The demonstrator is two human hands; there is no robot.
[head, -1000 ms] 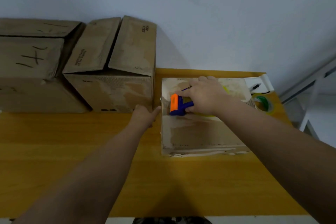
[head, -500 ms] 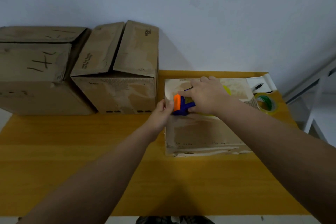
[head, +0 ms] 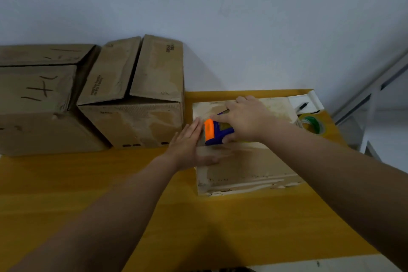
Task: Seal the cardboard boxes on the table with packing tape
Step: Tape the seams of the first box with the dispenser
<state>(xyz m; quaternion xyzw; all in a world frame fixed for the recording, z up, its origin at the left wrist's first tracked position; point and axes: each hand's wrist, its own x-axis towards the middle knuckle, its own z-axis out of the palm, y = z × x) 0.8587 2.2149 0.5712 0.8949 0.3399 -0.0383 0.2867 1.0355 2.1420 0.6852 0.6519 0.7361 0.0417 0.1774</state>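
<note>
**Far right corner of the worktop (head: 88, 183): tape dispenser (head: 215, 131) on low box (head: 242, 168)**

The right hand (head: 245, 120) has its grip closed round the orange-and-blue tape dispenser, set on the box top by its left edge. The left hand (head: 189, 148), grip open, fingers straight, lies flat at that edge.

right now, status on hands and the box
Left hand flat on low box, left edge. Right hand grips tape dispenser on its top. Nothing blocking; spare tape roll sits beside it.
</note>
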